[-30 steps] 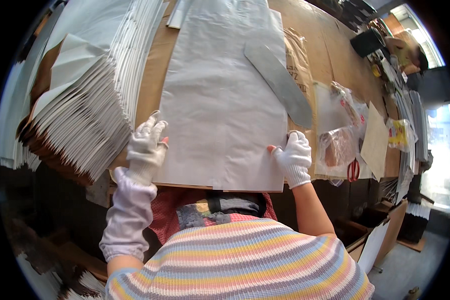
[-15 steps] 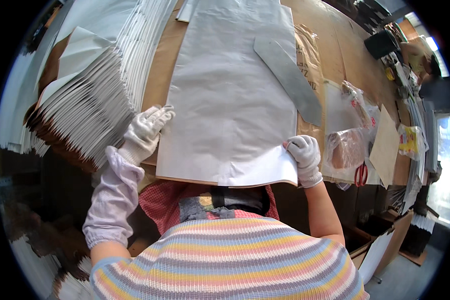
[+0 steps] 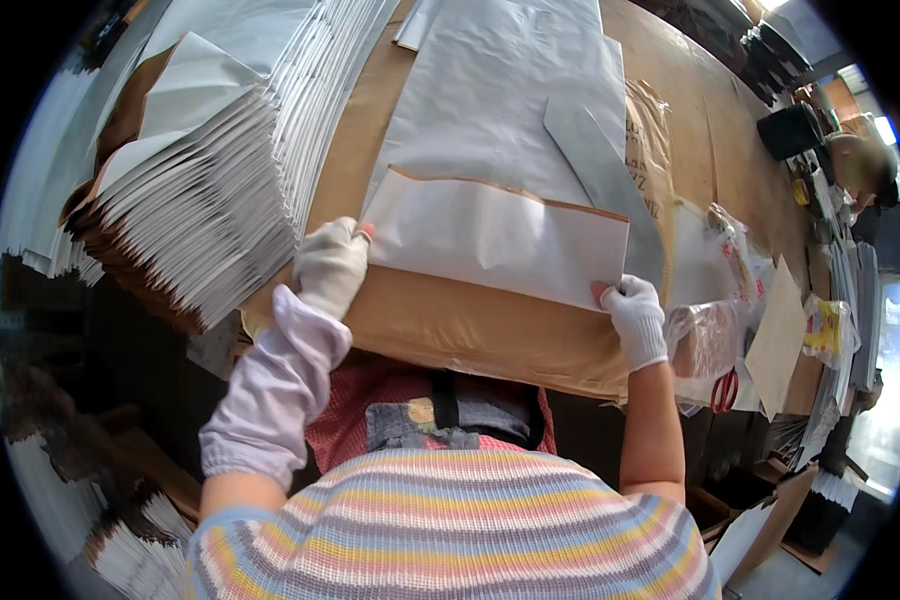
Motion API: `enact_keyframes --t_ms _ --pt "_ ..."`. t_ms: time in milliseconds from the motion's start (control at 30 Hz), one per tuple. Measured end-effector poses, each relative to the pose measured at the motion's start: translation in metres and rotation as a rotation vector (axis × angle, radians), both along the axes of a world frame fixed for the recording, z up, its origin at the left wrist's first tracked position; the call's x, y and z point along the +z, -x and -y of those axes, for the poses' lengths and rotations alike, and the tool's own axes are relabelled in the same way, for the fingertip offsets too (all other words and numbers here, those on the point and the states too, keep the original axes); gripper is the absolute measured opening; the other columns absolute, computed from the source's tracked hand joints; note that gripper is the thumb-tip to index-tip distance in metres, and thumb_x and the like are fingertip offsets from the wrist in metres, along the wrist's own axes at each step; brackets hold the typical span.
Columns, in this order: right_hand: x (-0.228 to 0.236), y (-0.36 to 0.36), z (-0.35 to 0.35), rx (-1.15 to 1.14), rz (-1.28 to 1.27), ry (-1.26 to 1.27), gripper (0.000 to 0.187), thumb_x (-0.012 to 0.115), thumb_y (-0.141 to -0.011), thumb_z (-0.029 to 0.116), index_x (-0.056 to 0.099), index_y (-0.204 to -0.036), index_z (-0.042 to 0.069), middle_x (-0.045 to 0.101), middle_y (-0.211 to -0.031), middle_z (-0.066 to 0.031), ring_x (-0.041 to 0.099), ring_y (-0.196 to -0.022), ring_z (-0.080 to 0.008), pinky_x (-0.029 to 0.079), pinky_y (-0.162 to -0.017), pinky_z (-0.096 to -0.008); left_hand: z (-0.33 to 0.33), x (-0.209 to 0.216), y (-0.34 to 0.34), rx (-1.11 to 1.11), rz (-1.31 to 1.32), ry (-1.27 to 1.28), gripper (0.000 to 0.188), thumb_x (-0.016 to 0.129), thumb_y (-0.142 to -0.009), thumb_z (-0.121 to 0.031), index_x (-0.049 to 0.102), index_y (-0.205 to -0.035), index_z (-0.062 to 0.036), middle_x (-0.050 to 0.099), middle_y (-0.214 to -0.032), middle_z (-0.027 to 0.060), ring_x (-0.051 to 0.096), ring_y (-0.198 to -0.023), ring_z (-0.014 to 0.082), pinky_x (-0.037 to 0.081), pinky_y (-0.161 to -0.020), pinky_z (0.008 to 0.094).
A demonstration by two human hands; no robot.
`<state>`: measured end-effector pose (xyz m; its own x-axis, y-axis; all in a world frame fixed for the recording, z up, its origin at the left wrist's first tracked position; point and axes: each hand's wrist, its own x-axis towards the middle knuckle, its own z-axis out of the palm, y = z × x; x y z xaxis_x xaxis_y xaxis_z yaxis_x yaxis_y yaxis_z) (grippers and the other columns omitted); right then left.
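A long white paper sack (image 3: pixel 480 110) lies flat in front of me, its near end turned up and over away from me as a folded flap (image 3: pixel 500 235) with a brown edge. My left hand (image 3: pixel 332 265), in a white glove with bare fingertips showing, is closed on the left end of the fold. My right hand (image 3: pixel 635 312), gloved the same way, pinches the right end of the fold. Upon the sack rests a flat grey strip (image 3: pixel 605 165) with an angled end; the flap lies near its left side.
A thick fanned stack of white paper sacks (image 3: pixel 205 190) with brown inner layers stands at left. Brown paper (image 3: pixel 490 325) covers the table. To the right are clear plastic bags (image 3: pixel 705 335), red-handled scissors (image 3: pixel 725 391) and a beige sheet (image 3: pixel 773 335). Another person (image 3: pixel 860 165) is at far right.
The sack's near end, flat before, is now folded up away from me. Both hands have closed on the fold's ends, and the brown-covered table edge shows beneath.
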<state>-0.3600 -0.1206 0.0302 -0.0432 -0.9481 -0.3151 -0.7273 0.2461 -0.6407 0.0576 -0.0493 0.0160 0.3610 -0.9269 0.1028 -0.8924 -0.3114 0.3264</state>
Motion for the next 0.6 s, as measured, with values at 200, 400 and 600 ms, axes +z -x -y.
enact_keyframes --t_ms 200,400,600 --pt "-0.015 -0.024 -0.032 0.031 -0.333 0.490 0.019 0.071 -0.093 0.022 0.070 -0.097 0.004 0.071 -0.093 -0.0163 0.069 -0.083 -0.0375 0.053 -0.074 -0.0437 0.007 -0.013 0.012 0.109 0.167 0.003 0.032 0.065 -0.099 -0.037 0.070 -0.087 -0.0076 0.073 -0.085 0.0153 0.072 -0.080 0.0356 0.056 -0.074 0.0484" --pt "-0.025 -0.025 -0.029 0.122 -0.549 0.515 0.016 0.071 -0.091 0.019 0.067 -0.100 0.006 0.068 -0.099 -0.0139 0.068 -0.085 -0.0366 0.053 -0.072 -0.0459 0.018 -0.001 0.016 0.157 0.168 -0.145 0.039 0.057 -0.102 -0.042 0.071 -0.088 -0.0081 0.074 -0.087 0.0159 0.072 -0.082 0.0373 0.056 -0.076 0.0500" --pt "-0.018 -0.038 -0.022 0.169 -0.083 0.721 0.064 0.071 -0.087 0.017 0.050 -0.146 0.008 0.057 -0.143 -0.0129 0.059 -0.128 -0.0349 0.049 -0.106 -0.0489 0.027 -0.003 0.014 0.181 0.152 -0.220 0.042 0.055 -0.102 -0.044 0.074 -0.094 -0.0076 0.075 -0.092 0.0190 0.072 -0.085 0.0408 0.055 -0.077 0.0535"
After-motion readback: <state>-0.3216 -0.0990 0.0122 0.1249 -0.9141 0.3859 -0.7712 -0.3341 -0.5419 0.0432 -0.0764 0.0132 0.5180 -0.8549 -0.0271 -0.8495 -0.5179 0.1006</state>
